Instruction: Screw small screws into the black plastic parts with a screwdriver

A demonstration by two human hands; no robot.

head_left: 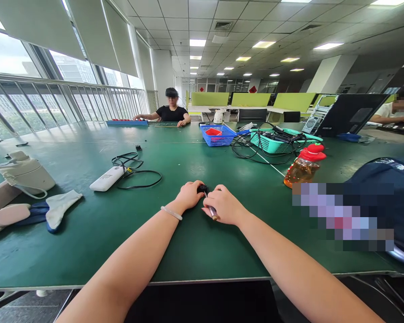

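Note:
Over the green table (175,251), my left hand (187,195), with a pale bangle at its wrist, pinches a small black part (202,189). My right hand (226,206) is closed on a small screwdriver (213,212), its handle end pointing back toward me. The screwdriver's thin shaft leads up to the black part; whether its tip sits in the part is too small to tell. Fingers cover much of both things.
A white power bank (107,178) with a black cable (144,183) lies left. Farther back stand a blue basket (218,136) and a teal basket (272,144) heaped with cables. A red-capped bottle (303,168) and dark bag (380,184) are right. Another person (172,112) sits opposite.

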